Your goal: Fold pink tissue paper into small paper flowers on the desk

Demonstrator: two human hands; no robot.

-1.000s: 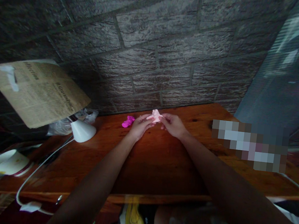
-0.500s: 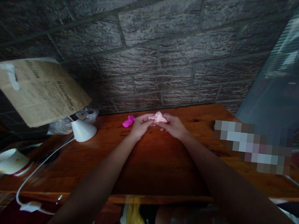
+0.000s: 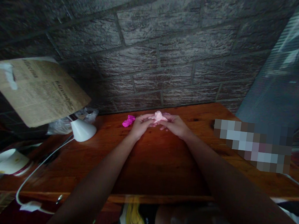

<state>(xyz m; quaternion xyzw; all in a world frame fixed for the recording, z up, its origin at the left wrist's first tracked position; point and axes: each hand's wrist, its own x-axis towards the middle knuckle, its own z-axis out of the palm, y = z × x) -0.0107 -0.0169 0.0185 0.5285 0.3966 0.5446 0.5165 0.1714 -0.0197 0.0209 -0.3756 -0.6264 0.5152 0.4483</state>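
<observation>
- Looking down, in the head view, at a long reddish-brown wooden table [image 3: 159, 163], in pretty dim light, with both bare forearms [image 3: 114, 158] over it.
- Pinching a pale pink, crumpled, soft-looking lump [image 3: 159, 116] from its left side with the bare left hand [image 3: 140, 126], thumb toward the near side, fingers curled rather than spread.
- Gripping the same lump from its right side with the bare right hand [image 3: 177, 126], thumb in front there too, fingers bent.
- Holding the lump right between both hands, over the far part of the table. Not really being able to tell about contact with the wood underneath, or about the exact material.
- Seeing a bright magenta crumpled blob [image 3: 128, 121] on the table too, just left of the left hand.
- Facing a wall of rough grey stone-like blocks [image 3: 158, 55] past the far edge.
- Spotting, off to the left, a white cone-shaped lamp base [image 3: 83, 131] next to a tan newspaper-print paper shade [image 3: 41, 92], plus a clear crinkly plastic bag [image 3: 59, 127] and a thin white cord [image 3: 46, 167].
- Catching a white cup-like container with a dark red band [image 3: 8, 162] near the table's left end, kinda blurry.
- Getting only a pixelated patch [image 3: 252, 146] over on the right.
- Glimpsing a yellow shoe with a pale sole [image 3: 134, 216] below the near edge.
</observation>
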